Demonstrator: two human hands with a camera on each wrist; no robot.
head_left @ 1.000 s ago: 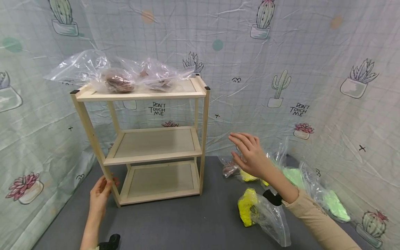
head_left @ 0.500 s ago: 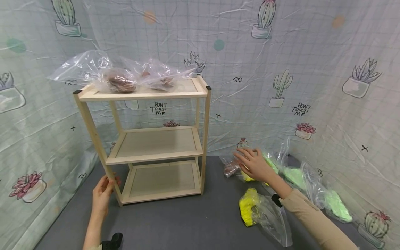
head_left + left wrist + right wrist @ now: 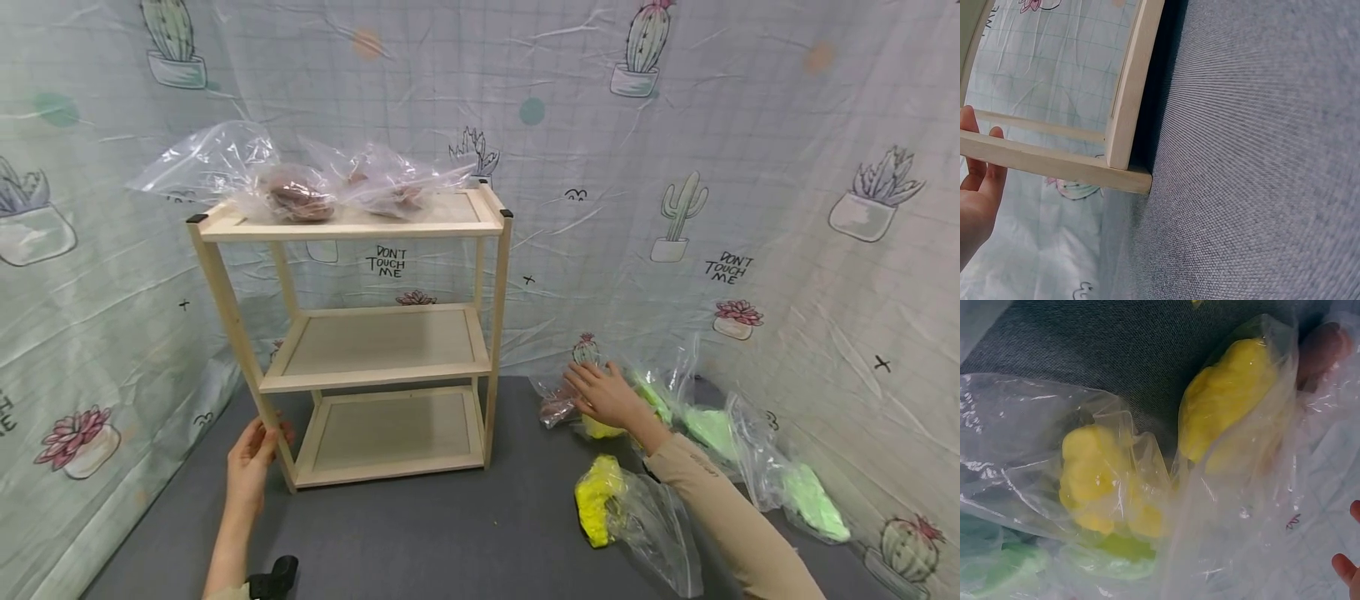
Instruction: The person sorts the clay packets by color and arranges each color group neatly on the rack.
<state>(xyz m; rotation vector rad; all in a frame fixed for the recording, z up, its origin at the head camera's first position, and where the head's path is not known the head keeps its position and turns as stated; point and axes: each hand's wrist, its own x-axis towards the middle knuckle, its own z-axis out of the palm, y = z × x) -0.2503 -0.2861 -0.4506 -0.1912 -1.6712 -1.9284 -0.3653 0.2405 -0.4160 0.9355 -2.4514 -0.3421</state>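
A three-tier pale wooden shelf (image 3: 382, 342) stands at centre-left in the head view. My left hand (image 3: 247, 471) holds its front left leg low down; in the left wrist view, fingers and thumb lie on either side of the leg (image 3: 1041, 160). Over the zip bags at right, my right hand (image 3: 611, 398) is spread with nothing visible in its grasp. Closest to it are a bag of yellow lumps (image 3: 600, 428) and a bag with something brown (image 3: 557, 410). Only fingertips (image 3: 1344, 567) of that hand show in the right wrist view, beside bagged yellow lumps (image 3: 1229, 400).
Clear bags with brown contents (image 3: 296, 196) lie on the top tier. Nearer on the grey table (image 3: 420, 542) is another yellow-filled bag (image 3: 598, 500). Bags with pale green contents (image 3: 813, 500) line the right side. A cactus-print curtain (image 3: 600, 275) encloses the back and sides.
My right hand has come down and slightly right, from beside the shelf to just over the bags. The left hand keeps its hold on the leg. The head view has shifted slightly left.
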